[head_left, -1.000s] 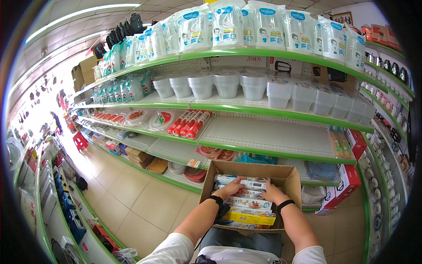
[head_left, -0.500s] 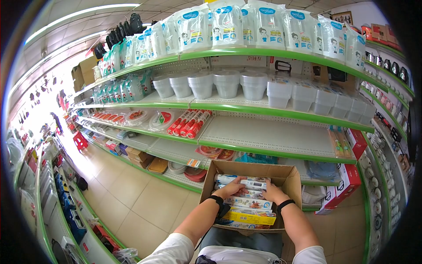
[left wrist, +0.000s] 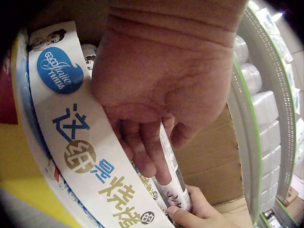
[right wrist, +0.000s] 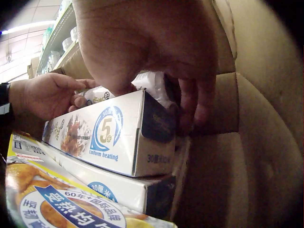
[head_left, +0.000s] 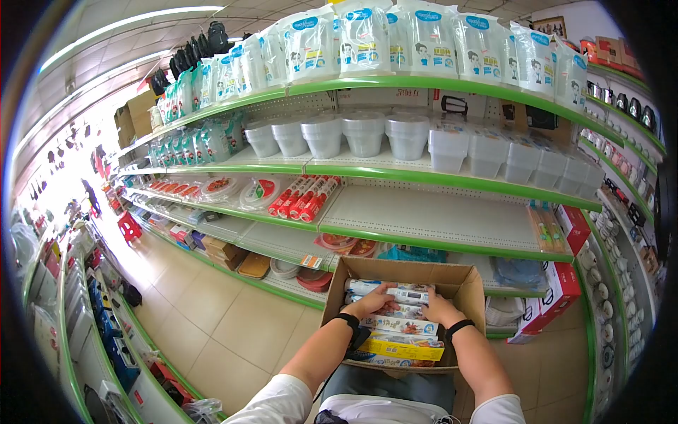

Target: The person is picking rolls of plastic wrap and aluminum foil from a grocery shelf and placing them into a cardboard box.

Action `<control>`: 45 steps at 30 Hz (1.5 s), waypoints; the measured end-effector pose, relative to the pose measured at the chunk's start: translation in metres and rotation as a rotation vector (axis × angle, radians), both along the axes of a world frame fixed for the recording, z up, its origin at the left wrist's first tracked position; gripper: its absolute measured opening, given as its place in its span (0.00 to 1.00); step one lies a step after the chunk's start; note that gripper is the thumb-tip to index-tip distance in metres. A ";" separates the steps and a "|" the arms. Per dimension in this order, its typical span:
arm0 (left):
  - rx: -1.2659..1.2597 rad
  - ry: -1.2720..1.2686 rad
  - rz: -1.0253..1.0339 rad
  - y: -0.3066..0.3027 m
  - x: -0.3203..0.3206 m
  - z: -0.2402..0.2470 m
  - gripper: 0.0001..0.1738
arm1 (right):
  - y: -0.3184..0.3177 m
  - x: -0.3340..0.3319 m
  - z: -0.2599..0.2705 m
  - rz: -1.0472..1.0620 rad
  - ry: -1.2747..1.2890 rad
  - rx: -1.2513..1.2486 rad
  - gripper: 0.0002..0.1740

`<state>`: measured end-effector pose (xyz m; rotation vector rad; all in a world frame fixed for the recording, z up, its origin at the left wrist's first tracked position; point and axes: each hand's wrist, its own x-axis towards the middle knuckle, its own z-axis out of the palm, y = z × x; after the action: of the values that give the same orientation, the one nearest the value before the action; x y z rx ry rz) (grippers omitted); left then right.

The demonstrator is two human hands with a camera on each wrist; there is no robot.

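In the head view a cardboard box (head_left: 333, 297) rests at the person's lap, filled with several long printed cartons. The left hand (head_left: 373, 302) and the right hand (head_left: 439, 311) both grip one white roll (head_left: 408, 297) near the box's far side, one hand toward each end. In the left wrist view the left hand (left wrist: 166, 80) has its fingers curled over that roll (left wrist: 172, 173), beside a white carton (left wrist: 90, 142). The right wrist view has the right hand (right wrist: 152, 47) around the roll's wrapped end (right wrist: 151, 81), behind a white carton (right wrist: 109, 133); some fingertips are hidden.
Green-edged shelves (head_left: 424, 244) stand beyond the box, holding plastic tubs (head_left: 364, 136), bagged goods and red rolls (head_left: 311, 198). A red and white box (head_left: 547, 304) stands right of the cardboard box. Tiled floor (head_left: 205, 300) and another shelf row lie left.
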<state>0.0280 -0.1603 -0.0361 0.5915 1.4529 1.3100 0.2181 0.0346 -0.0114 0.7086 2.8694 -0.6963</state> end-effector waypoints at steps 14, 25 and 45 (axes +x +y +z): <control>-0.031 0.045 -0.002 -0.003 0.006 0.014 0.29 | 0.006 -0.004 -0.010 0.008 -0.012 0.005 0.48; -0.033 0.052 -0.006 -0.003 0.005 0.012 0.29 | 0.004 -0.002 -0.005 0.016 0.004 0.013 0.47; -0.027 0.056 0.007 -0.001 0.004 0.005 0.33 | 0.003 -0.003 -0.004 0.002 -0.032 0.003 0.47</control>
<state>0.0318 -0.1609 -0.0310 0.6097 1.5169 1.2858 0.2149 0.0379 -0.0149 0.7105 2.8429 -0.6740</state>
